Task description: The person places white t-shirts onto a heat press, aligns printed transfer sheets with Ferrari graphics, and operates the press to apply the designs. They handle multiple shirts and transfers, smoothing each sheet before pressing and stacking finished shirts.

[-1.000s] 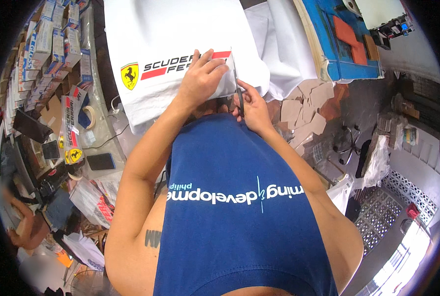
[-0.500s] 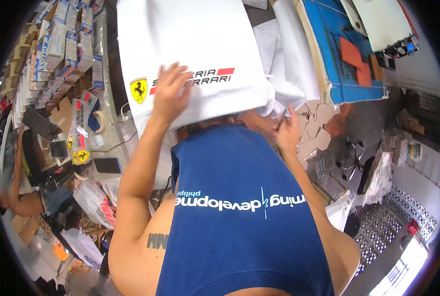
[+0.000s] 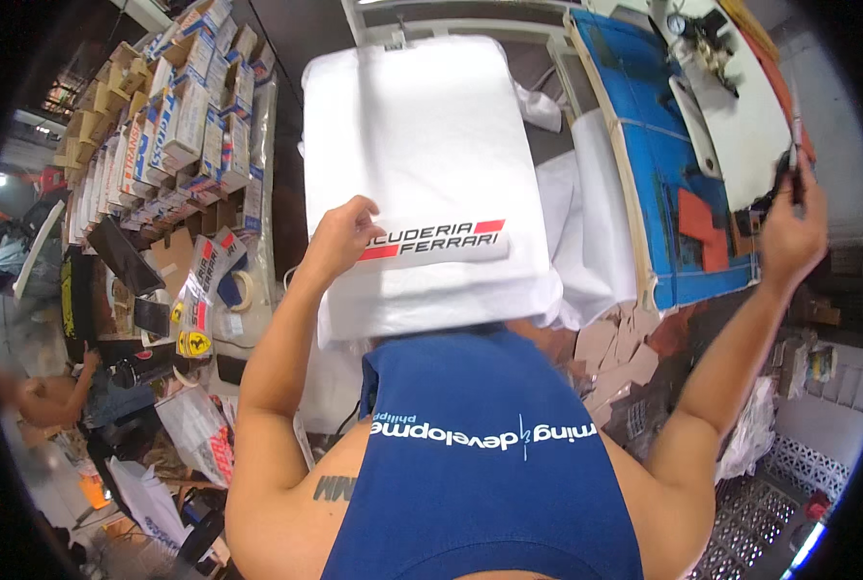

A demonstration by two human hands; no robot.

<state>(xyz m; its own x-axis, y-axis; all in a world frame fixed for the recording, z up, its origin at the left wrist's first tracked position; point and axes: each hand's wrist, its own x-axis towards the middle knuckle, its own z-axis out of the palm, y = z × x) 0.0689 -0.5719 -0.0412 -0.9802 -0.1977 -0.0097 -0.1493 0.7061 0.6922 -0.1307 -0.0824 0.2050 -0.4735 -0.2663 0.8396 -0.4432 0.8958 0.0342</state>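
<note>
A white cloth garment (image 3: 422,126) is stretched over a flat board in front of me. Low on it lies a strip with black and red lettering (image 3: 451,239). My left hand (image 3: 344,240) is over the strip's left end, its fingers curled; whether anything is in them is hidden. Out to the far right, my right hand (image 3: 801,217) is closed around the dark handle (image 3: 789,179) beside a large white plate (image 3: 752,87).
Several cardboard boxes (image 3: 185,126) stand in rows at the left, near more printed strips (image 3: 199,290) and a tape roll (image 3: 243,288). A blue panel (image 3: 634,126) bearing an orange piece (image 3: 702,227) stands at the right. Another person's arm (image 3: 64,401) shows at lower left.
My right hand has gone from the garment's near right corner out to the dark handle at far right. My left hand's fingers have curled from spread. The whole view has shifted.
</note>
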